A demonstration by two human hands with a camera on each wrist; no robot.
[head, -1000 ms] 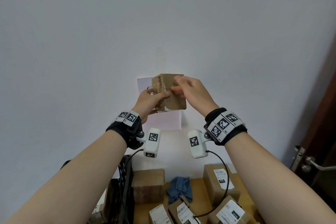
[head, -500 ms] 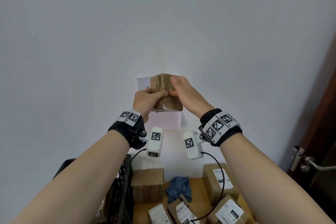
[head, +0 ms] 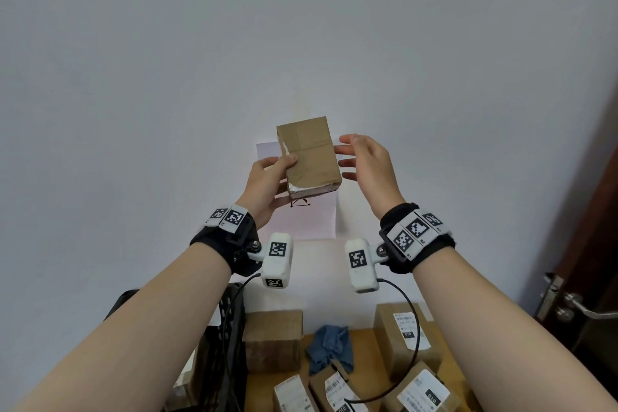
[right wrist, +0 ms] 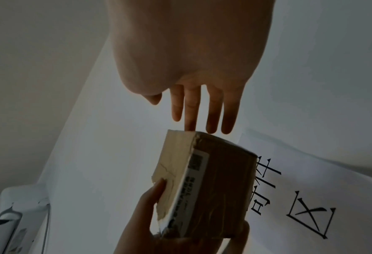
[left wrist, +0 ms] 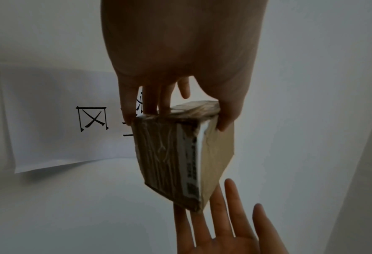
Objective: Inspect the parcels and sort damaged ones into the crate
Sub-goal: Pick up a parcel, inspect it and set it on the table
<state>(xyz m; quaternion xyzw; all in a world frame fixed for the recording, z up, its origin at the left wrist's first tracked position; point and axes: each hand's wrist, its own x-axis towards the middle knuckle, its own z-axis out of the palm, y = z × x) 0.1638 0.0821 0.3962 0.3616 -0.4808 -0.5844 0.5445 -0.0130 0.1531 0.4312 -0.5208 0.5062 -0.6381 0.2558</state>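
Observation:
A small brown cardboard parcel [head: 309, 152] is held up in front of the white wall. My left hand [head: 267, 182] grips its lower left end, thumb on the front face and fingers behind. The parcel's tape is wrinkled and its lower edge looks torn, showing white. In the left wrist view the parcel [left wrist: 176, 154] carries a label strip along one edge. My right hand [head: 364, 160] hovers just right of the parcel with straight, spread fingers, apart from it; its fingertips [right wrist: 211, 127] sit just above the parcel [right wrist: 211, 185]. A black crate [head: 227, 348] stands low at the left.
Several labelled cardboard parcels [head: 401, 338] and a plain box [head: 272, 341] lie on the wooden table [head: 361, 378] below, with a blue cloth [head: 331, 348] among them. A paper sign [head: 301, 217] hangs on the wall behind the parcel. A door handle [head: 575, 306] is at the right.
The parcel has been turned so a broad plain face points toward me. My right hand has let go of it and moved off to the right with fingers spread; the left still grips it.

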